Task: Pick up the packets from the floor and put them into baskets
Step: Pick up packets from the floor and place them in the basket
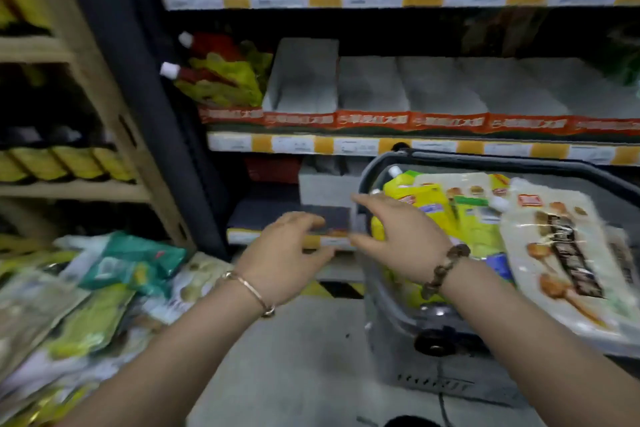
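**Both hands empty between the floor pile and the basket**

At the far left we see a pale wooden rack (104, 87) with yellow packs lined up on its shelf. Below it, a heap of packets (86, 315) lies on the grey floor (311, 357): green, white and yellowish ones overlapping, with a teal packet (138, 260) on top near the rack's foot.

Our left hand (287, 257) hangs in the air just right of the heap, palm down. Its fingers are loosely bent forward and grip nothing. A thin gold bangle (249, 289) sits on that wrist. Past the fingertips a strip of yellow-and-black tape (332, 288) marks the floor under the lowest shelf.

Higher up, red and yellow-green spouted pouches (221, 76) lie on the middle shelf, beside a row of grey display cartons (374, 90) with orange fronts.

Our right hand (398, 236) is just beside the left, over the left rim of the grey basket (384, 333). Its fingers are spread and mostly straight. The picture is blurred, but we see no packet in its grasp. A brown beaded bracelet (446, 270) circles that wrist.

The basket stands on the floor against the shelving and holds packets already. Yellow spouted pouches (429, 205) lie under and beyond the right hand, and to their right a large white packet (561, 246) printed with skewered meatballs rests tilted across the top.
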Motion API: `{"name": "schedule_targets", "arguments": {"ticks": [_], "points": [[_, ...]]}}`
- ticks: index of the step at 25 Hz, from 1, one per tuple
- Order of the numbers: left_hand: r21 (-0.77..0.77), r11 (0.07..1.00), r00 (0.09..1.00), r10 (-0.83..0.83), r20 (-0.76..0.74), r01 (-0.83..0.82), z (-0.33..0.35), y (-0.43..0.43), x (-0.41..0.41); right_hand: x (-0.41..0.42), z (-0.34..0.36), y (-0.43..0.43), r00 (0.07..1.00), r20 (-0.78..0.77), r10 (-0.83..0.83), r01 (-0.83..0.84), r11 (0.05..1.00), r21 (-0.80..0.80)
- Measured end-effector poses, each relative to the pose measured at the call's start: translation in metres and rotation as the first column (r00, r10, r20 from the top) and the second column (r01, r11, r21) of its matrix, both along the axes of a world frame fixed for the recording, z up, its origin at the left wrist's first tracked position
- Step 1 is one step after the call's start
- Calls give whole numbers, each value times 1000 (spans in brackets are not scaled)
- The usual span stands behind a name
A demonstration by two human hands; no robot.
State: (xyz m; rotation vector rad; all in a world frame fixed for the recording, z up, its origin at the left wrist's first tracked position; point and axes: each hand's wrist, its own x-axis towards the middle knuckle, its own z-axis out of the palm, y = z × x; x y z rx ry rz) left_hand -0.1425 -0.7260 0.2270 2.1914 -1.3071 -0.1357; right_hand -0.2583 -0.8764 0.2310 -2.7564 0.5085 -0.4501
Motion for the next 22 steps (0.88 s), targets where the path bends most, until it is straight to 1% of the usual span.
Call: {"name": "schedule_targets", "arguments": {"ticks": [2,5,8,12,14,17,19,22], "points": [[13,992,992,123,-2,-123,-21,44,18,26,-8,35,994,-41,104,-107,991,-75],[63,959,961,276,-7,-275,-58,103,38,61,-28,79,976,-83,203,-210,974,-84],[126,905,911,412,-27,-405,-95,152,50,96,-62,113,953,-133,272,-275,961,-2],[212,809,829,559,13,-549,-147,209,62,137,-126,144,897,-258,360,-354,932,72],[303,740,782,622,33,-601,-178,242,62,151,-164,164,847,-344,404,-404,912,77],[407,634,699,715,14,-657,-221,289,54,164,-214,192,742,-472,476,-520,853,43],[478,558,631,775,-8,-679,-245,317,46,172,-244,215,665,-533,523,-574,815,85],[570,456,566,824,18,-683,-273,347,31,182,-283,251,557,-591,583,-616,768,177]]}}
